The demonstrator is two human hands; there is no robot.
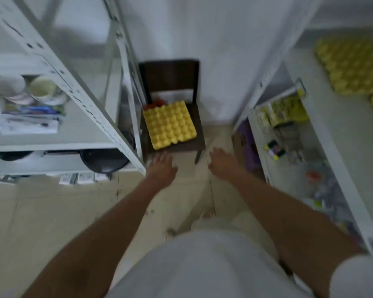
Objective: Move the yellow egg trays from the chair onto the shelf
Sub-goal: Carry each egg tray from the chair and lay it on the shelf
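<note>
A yellow egg tray (169, 124) lies flat on the seat of a dark wooden chair (170, 76) against the white back wall. More yellow egg trays (351, 65) rest on the upper board of the white shelf (340, 130) at the right. My left hand (162, 166) reaches forward with fingers apart, just short of the chair's front edge. Level with it and a little to the right of the chair, my right hand (223, 161) is also open. Neither hand touches the tray.
A white metal rack (91, 108) on the left holds cups, papers and dark pans. The right shelf's lower boards carry small packets and bottles. A purple box (249, 145) stands on the floor by the right shelf. A narrow tiled aisle runs between the racks.
</note>
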